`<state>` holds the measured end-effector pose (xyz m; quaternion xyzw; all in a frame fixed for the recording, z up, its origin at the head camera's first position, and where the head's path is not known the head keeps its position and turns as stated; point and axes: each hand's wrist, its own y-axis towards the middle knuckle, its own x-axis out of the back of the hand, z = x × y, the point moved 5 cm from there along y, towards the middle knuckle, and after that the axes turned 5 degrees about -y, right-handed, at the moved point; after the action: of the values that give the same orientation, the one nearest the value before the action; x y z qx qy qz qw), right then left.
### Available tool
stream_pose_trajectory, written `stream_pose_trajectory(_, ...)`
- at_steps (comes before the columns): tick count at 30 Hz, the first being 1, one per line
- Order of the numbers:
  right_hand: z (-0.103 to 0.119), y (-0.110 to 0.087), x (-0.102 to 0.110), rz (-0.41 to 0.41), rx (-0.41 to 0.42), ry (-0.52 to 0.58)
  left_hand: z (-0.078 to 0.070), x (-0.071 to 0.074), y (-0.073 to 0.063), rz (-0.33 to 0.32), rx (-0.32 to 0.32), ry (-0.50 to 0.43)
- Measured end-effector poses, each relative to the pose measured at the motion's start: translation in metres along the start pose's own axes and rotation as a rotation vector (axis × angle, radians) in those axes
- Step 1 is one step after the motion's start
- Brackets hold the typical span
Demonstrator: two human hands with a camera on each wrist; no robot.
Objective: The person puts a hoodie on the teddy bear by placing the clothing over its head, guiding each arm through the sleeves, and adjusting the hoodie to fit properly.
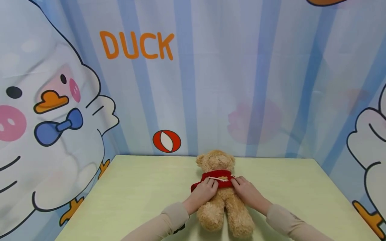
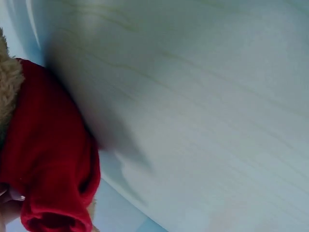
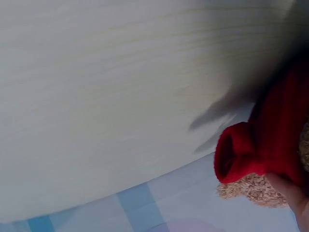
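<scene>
A light brown teddy bear (image 1: 215, 161) lies on its back, head toward the far edge. Around its upper body is a red sweater (image 1: 211, 174) with a light cord and a small tan patch on the front. My left hand (image 1: 205, 191) grips the sweater at the bear's side on the left; my right hand (image 1: 248, 191) pinches it at the opposite side. The left wrist view shows a hollow-looking cuff (image 2: 55, 221) below the red cloth. Another open cuff (image 3: 226, 157) juts out in the right wrist view, just above my fingers (image 3: 287, 191).
The pale yellow-green table (image 1: 144, 180) runs back to a striped blue and white curtain (image 1: 208, 83) printed with ducks. Something small and dark (image 1: 179, 229) shows beneath the left sleeve cuff (image 1: 178, 214).
</scene>
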<state>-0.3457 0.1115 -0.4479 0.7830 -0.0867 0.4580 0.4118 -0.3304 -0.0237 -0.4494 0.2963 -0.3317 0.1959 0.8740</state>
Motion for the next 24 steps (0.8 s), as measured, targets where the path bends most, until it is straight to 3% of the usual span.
stream_pose_trajectory(2,0.001,0.001,0.002,0.067,0.001,0.039,-0.001,0.001,0.001,0.008,-0.018,0.02)
stream_pose_trajectory(3,0.001,0.001,0.002,0.11,-0.014,0.076,0.0,0.002,0.001,0.019,-0.014,-0.028)
stream_pose_trajectory(7,0.001,-0.001,0.001,0.278,-0.07,0.243,0.002,0.006,0.003,0.113,0.039,-0.329)
stream_pose_trajectory(9,0.002,-0.004,0.001,0.286,-0.089,0.266,0.003,0.008,0.002,0.131,0.089,-0.453)
stream_pose_trajectory(12,0.002,-0.009,0.005,0.169,-0.131,0.17,0.002,0.01,-0.003,0.081,0.16,-0.455)
stream_pose_trajectory(15,0.0,-0.015,0.01,0.036,-0.25,0.005,0.001,0.014,-0.01,-0.008,0.228,-0.326)
stream_pose_trajectory(18,-0.004,-0.019,0.012,0.051,-0.363,-0.031,-0.002,0.017,-0.015,-0.016,0.27,-0.207)
stream_pose_trajectory(20,-0.004,-0.02,0.012,0.106,-0.389,0.012,-0.004,0.018,-0.016,0.013,0.28,-0.198)
stream_pose_trajectory(24,-0.003,-0.023,0.012,0.145,-0.367,0.136,-0.007,0.02,-0.014,0.095,0.274,-0.391)
